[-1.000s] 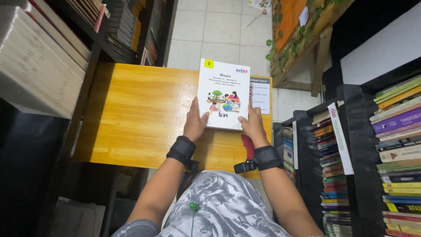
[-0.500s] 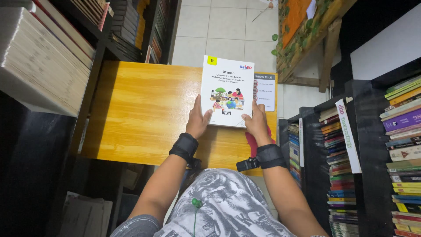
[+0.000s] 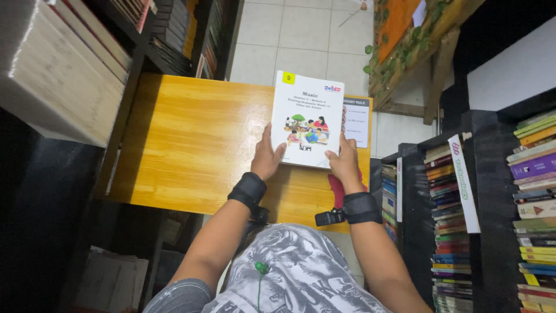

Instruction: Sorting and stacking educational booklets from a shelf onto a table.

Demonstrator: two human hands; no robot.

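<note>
A thin white booklet (image 3: pixel 308 110) with a colourful picture on its cover and a yellow sticker at its top corner lies on a yellow wooden table (image 3: pixel 185 145). My left hand (image 3: pixel 266 157) grips the booklet's lower left corner. My right hand (image 3: pixel 344 162) grips its lower right corner, thumb on the cover. Both wrists wear black bands. A red object (image 3: pixel 337 191) shows just below my right hand.
A white printed sheet (image 3: pixel 356 120) lies under the booklet's right edge. Dark bookshelves packed with books stand at the right (image 3: pixel 457 232) and upper left (image 3: pixel 174 35). A stack of large pale books (image 3: pixel 52 75) sits left. Tiled floor (image 3: pixel 301 29) lies beyond the table.
The view has shifted slightly. The booklet and both hands stay in about the same place on the table.
</note>
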